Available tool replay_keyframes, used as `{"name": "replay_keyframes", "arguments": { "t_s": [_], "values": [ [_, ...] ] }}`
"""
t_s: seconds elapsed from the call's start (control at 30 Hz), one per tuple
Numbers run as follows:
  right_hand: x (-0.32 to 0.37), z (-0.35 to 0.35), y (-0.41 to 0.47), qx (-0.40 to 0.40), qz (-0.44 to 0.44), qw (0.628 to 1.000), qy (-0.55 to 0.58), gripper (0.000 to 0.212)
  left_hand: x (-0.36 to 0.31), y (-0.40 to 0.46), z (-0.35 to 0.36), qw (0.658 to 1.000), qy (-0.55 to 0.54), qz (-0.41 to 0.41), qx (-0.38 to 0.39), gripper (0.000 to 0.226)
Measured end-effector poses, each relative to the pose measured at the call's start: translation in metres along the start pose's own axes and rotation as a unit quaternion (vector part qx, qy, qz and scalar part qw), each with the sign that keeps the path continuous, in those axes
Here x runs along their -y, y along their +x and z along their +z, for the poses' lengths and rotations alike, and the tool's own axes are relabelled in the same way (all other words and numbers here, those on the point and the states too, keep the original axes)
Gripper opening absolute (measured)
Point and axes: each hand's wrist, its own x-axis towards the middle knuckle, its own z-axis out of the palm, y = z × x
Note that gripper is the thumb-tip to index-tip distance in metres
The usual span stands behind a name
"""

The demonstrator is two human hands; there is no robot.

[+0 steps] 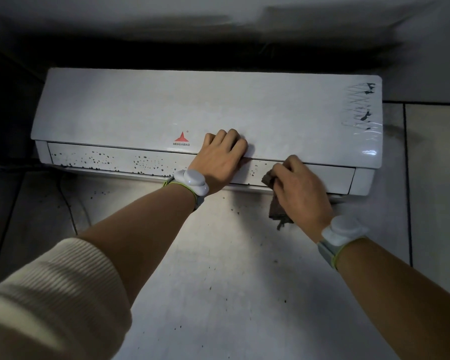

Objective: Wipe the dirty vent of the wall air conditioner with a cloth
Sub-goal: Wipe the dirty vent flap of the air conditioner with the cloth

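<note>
Gripped in the curled fingers of the right hand [300, 189] was a dark brown cloth [272, 189], bunched against the vent flap [322, 178] of a white wall air conditioner [192, 113]. Part of the cloth showed at the fingertips, pressed on the flap, and the rest hung below the palm, trailing a frayed end over the pale wall [205, 281] beneath the unit. That hand sat toward the right part of the flap, knuckles up, wrist angled down and to the right, with a white wrist device [344, 231] on a grey band. To its left, the left hand [220, 158] rested on the lower edge of the front panel, its fingers bent over the seam between panel and flap, holding nothing; whether the fingertips hooked into the seam could not be told. It wore a matching white wrist device [191, 181], and its forearm reached up from a cream ribbed sleeve [50, 294] at lower left. Black specks [102, 161] dotted the flap from its left end to the left hand, with a few between the two hands; the stretch right of the cloth looked clean. A red triangular logo [181, 137] sat just left of the left hand.
</note>
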Motion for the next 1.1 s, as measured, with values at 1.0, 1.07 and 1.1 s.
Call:
{"name": "replay_keyframes", "arguments": {
  "t_s": [1.0,1.07,1.1],
  "values": [
    [0.035,0.018,0.028,-0.026,-0.007,1.0,-0.014,0.004,0.007,-0.007,-0.023,0.997,-0.072,0.016,0.039,0.013],
    [0.033,0.019,0.028,-0.031,-0.009,0.999,-0.018,0.004,0.006,-0.014,-0.028,0.996,-0.075,0.006,0.043,0.014],
    [0.03,0.019,0.029,-0.04,-0.013,0.999,-0.027,0.003,0.005,-0.018,-0.03,0.996,-0.071,0.003,0.046,0.015]
  ]
}}
